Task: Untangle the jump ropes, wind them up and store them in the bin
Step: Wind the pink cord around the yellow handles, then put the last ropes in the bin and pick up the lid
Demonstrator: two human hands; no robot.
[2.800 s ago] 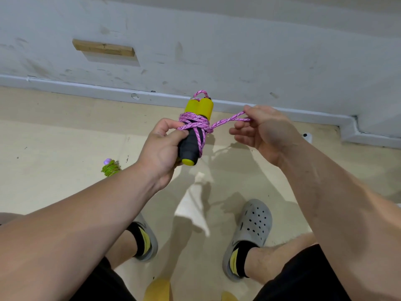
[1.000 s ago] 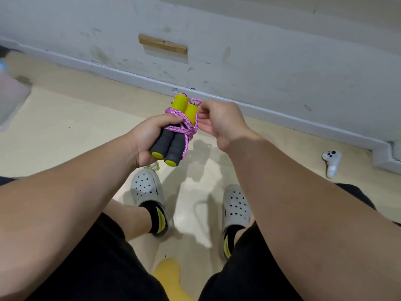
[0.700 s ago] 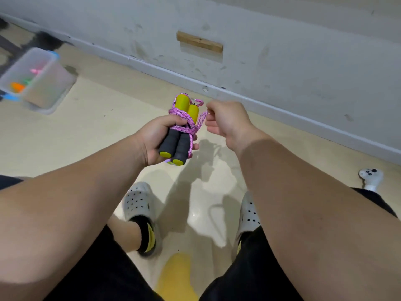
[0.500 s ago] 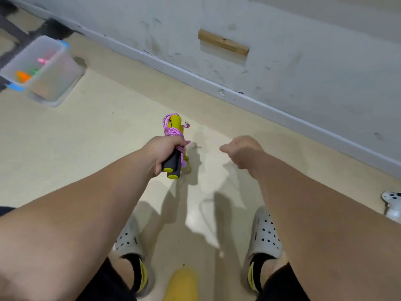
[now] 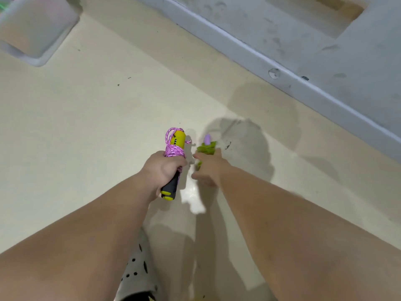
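My left hand (image 5: 163,170) grips a wound pink jump rope (image 5: 174,148) with yellow-and-black handles, held upright above the floor. Just to its right a second bundle, a green jump rope (image 5: 206,148) with a purple handle tip, lies on the floor. My right hand (image 5: 208,168) reaches down onto it with fingers spread; its fingertips touch or cover the green bundle's near side, and whether they grip it is hidden. A translucent plastic bin (image 5: 36,27) stands on the floor at the far left, blurred.
A grey wall with a baseboard (image 5: 282,70) runs diagonally across the upper right. A wooden block (image 5: 338,5) is fixed to the wall. My grey clog (image 5: 138,276) is at the bottom. The floor between me and the bin is beige.
My right hand let go of the pink rope and dropped to the green bundle on the floor. The view tilted down and left, and the bin came closer.
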